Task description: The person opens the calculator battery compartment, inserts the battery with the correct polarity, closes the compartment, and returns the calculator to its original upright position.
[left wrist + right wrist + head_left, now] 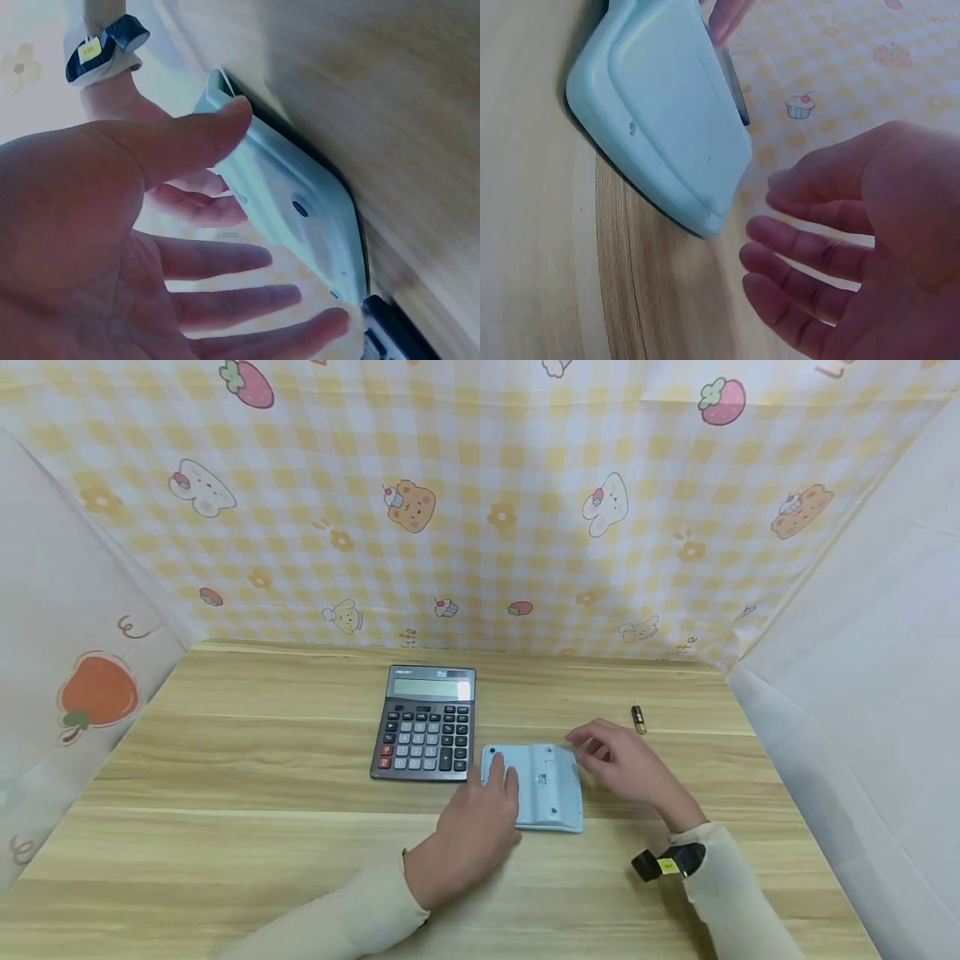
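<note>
A light blue calculator (558,789) lies back side up on the table, with small screws and a raised ridge showing. Over its left part is my left hand (480,818), fingers extended and partly covering the back. In the left wrist view the thumb (217,131) is at the edge of the blue casing (300,180); whether it presses there I cannot tell. My right hand (618,762) hovers just beyond the right edge, fingers loosely bent, holding nothing. The right wrist view shows a gap between those fingers (795,247) and the casing (675,97).
A dark grey desk calculator (423,727) lies face up to the left of the blue one. Beyond my right hand lies a small black and gold battery (638,719). A checked cloth (495,468) hangs along the back of the wooden table (247,760).
</note>
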### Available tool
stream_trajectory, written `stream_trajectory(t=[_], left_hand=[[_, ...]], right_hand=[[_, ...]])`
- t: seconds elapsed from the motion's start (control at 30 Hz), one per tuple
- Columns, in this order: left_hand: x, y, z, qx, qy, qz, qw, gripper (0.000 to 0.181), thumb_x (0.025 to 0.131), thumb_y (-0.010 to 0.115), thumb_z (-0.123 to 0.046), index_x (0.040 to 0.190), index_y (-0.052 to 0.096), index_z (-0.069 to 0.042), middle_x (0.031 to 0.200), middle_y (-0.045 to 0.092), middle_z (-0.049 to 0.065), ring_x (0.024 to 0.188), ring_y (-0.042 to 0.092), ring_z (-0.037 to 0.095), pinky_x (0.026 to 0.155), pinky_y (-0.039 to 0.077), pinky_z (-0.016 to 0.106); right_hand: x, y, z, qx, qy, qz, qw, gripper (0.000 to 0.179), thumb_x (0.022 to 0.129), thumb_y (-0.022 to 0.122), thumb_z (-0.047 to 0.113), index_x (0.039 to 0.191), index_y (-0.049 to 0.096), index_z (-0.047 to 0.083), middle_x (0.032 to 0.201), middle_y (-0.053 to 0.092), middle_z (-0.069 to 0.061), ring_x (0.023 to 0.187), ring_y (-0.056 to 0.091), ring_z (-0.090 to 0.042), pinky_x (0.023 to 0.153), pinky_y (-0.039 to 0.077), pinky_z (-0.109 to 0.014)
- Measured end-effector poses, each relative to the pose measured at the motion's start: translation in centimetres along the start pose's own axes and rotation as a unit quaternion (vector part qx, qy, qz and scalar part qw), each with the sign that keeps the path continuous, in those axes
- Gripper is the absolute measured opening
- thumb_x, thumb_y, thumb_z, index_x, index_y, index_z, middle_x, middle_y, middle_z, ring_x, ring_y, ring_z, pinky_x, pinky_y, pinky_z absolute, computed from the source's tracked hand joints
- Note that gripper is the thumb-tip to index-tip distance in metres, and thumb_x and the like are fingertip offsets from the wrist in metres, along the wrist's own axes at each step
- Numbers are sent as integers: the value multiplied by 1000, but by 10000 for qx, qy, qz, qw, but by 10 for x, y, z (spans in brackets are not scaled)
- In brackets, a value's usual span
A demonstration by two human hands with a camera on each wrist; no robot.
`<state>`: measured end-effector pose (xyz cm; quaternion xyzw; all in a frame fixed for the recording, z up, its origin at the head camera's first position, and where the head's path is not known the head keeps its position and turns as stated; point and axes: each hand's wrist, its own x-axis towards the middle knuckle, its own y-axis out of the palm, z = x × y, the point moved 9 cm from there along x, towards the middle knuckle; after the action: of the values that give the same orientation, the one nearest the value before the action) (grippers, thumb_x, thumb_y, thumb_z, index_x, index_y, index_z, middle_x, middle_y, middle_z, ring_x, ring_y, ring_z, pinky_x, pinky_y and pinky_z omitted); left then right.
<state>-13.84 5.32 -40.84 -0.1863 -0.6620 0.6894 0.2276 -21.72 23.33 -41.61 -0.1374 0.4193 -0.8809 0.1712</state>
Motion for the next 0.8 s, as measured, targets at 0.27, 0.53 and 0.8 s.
stream_trajectory(t=[0.27,0.53,0.8], left_hand=[[-3,0,3,302,-344,-80,9989,81,85,93,-56,134,72,4,124,65,18,84,73,27,67,64,33],[-2,3,1,174,-165,-321,9992,80,85,94,-53,135,70,4,116,65,18,83,73,27,56,61,28],[1,2,-1,336,206,-627,9973,72,85,93,-51,125,73,6,98,66,15,70,65,18,53,57,25]], right_hand=[[8,9,-8,-169,225,182,9994,23,103,68,2,124,78,3,108,73,-3,91,65,-16,76,57,-35],[12,14,-8,-250,175,244,9992,22,104,65,-2,116,82,4,105,71,-3,87,61,-15,73,53,-33],[14,17,-8,-214,78,306,9993,23,102,62,-4,114,81,1,104,70,-3,88,61,-15,74,54,-33]])
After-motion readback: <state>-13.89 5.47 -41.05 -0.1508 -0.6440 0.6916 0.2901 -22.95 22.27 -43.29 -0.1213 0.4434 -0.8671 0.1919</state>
